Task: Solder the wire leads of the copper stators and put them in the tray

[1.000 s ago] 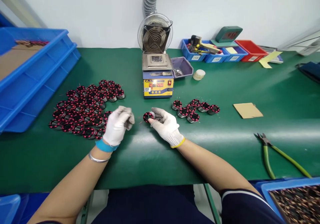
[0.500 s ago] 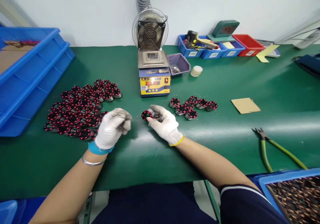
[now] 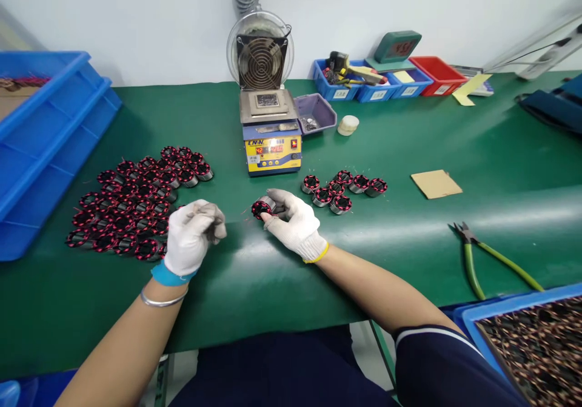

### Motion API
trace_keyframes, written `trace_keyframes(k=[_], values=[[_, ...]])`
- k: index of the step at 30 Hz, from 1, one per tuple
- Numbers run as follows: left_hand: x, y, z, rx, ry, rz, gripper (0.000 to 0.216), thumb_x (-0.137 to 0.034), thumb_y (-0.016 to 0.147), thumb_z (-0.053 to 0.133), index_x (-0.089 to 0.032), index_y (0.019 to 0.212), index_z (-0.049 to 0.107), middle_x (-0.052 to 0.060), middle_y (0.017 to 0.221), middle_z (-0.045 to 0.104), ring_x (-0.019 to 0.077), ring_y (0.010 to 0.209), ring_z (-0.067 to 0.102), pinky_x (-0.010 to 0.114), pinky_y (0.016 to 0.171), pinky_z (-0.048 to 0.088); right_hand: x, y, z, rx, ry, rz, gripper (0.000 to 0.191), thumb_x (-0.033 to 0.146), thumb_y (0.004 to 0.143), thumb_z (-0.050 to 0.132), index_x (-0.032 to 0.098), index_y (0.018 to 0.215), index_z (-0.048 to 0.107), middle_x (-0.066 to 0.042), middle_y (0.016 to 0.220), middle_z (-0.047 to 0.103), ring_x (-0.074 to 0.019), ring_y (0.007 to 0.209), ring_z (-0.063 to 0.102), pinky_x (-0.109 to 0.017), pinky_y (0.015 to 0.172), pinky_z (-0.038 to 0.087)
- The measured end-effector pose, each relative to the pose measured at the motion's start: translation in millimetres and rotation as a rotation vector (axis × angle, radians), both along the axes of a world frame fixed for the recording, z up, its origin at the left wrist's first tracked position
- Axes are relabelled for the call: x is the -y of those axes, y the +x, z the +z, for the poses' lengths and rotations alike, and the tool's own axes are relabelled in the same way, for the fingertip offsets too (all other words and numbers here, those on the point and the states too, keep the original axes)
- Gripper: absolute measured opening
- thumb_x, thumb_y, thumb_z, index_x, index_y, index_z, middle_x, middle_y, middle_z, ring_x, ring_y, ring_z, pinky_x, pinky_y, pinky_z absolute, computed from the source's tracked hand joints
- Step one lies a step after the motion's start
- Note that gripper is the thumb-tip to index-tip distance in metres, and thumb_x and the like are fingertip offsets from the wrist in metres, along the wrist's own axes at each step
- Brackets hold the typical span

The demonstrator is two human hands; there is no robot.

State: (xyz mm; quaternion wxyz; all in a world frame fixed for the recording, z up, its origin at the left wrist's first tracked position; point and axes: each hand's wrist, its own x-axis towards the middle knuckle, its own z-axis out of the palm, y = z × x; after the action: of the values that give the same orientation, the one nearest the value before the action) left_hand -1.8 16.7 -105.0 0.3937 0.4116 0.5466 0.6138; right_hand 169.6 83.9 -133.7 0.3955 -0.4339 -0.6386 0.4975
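Head view: a worker's gloved right hand [image 3: 294, 222] clamps a wound metal ring [image 3: 262, 205] between thumb and fingers, the ring tilted, with fine wires sticking out toward the left hand [image 3: 191, 234]; that hand, also gloved, is held just apart from the ring, its fingers curled in toward the thumb, though whether the tips meet or pinch anything cannot be told; the ring sits over the green table [image 3: 254, 292], in front of a yellow-fronted machine [image 3: 273, 155] topped by a metal plate and a fan; a large cluster of rings [image 3: 131, 207] spreads beside the left hand, partly hidden by it; seven more rings [image 3: 336, 187] are grouped beyond the right hand; farther right lie a cardboard piece [image 3: 436, 184] and green-handled pliers [image 3: 469, 255], handles spread.
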Motion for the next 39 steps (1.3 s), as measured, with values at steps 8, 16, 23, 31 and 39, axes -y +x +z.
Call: trace_keyframes(k=[8, 16, 23, 31, 39], values=[[-14, 16, -29.3, -0.169, -0.161, -0.096, 0.03, -0.046, 0.079, 0.053, -0.017, 0.075, 0.056, -0.001, 0.056, 0.059, 0.0107, 0.044, 0.051, 0.022, 0.044, 0.039, -30, 10, 24.5, 0.09, 0.145, -0.011, 0.048, 0.033, 0.073, 0.066, 0.021, 0.118, 0.058, -0.007, 0.101, 0.069, -0.0222, 0.087, 0.066, -0.039, 0.076, 0.058], [-19, 16, -33.1, -0.485, -0.192, -0.271, 0.024, -0.04, 0.08, 0.05, -0.019, 0.081, 0.061, 0.002, 0.071, 0.065, 0.0167, 0.069, 0.059, 0.028, 0.065, 0.045, -168, -17, 130.9, 0.851, 0.709, -0.148, 0.045, 0.036, 0.074, 0.061, 0.02, 0.116, 0.06, -0.008, 0.106, 0.065, -0.0331, 0.104, 0.059, -0.054, 0.087, 0.048], [-20, 13, -32.2, -0.464, -0.188, -0.3, 0.02, -0.036, 0.08, 0.049, -0.019, 0.079, 0.06, 0.001, 0.068, 0.064, 0.0157, 0.066, 0.059, 0.027, 0.064, 0.045, -220, -64, 149.0, 1.276, 0.803, -0.024, 0.038, 0.031, 0.076, 0.058, 0.018, 0.111, 0.06, -0.014, 0.109, 0.063, -0.0355, 0.103, 0.059, -0.05, 0.082, 0.049], [-21, 13, -29.4, -0.463, -0.194, -0.3, 0.017, -0.032, 0.08, 0.049, -0.02, 0.079, 0.061, 0.001, 0.069, 0.066, 0.0154, 0.066, 0.06, 0.027, 0.065, 0.046, -224, -77, 139.0, 1.418, 0.841, 0.016, 0.035, 0.03, 0.076, 0.061, 0.018, 0.109, 0.061, -0.017, 0.107, 0.064, -0.0359, 0.102, 0.06, -0.049, 0.082, 0.049], [-22, 13, -32.5, -0.444, -0.186, -0.297, 0.019, -0.034, 0.08, 0.049, -0.02, 0.08, 0.061, 0.002, 0.075, 0.069, 0.0163, 0.07, 0.062, 0.029, 0.069, 0.048, -211, -73, 156.6, 1.393, 0.815, -0.02, 0.039, 0.03, 0.078, 0.059, 0.018, 0.115, 0.059, -0.017, 0.112, 0.063, -0.033, 0.102, 0.06, -0.045, 0.081, 0.05]])
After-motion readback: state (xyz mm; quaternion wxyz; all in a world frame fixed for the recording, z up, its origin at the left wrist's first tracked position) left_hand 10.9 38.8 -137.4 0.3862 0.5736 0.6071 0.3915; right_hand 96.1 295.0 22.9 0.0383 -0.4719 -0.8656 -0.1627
